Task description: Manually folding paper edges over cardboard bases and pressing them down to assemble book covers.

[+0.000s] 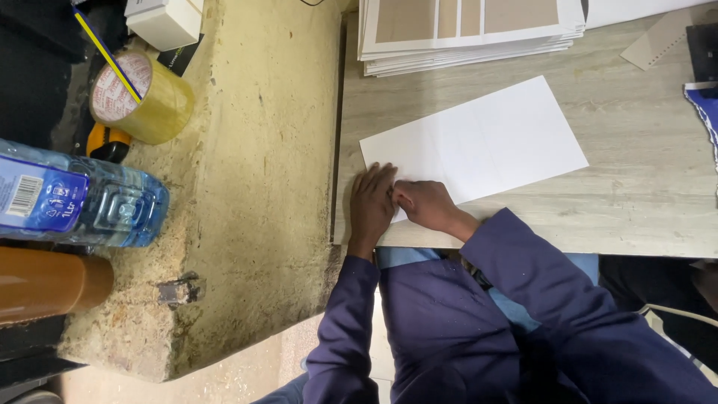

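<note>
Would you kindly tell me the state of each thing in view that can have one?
White card sheet: flat on the wooden table, near corner pressed down.
Left hand: flat on that corner.
Right hand: on the sheet's edge, touching the left.
Stack of printed cards: piled flat.
Clear blue plastic bottle: lying on its side.
Yellowish tape roll: on edge.

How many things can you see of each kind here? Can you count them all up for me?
Loose white sheet under the left hand and right hand: 1
Stack of printed sheets: 1
Tape roll: 1
Water bottle: 1
White box: 1
Brown tube: 1
Total: 6 things
</note>
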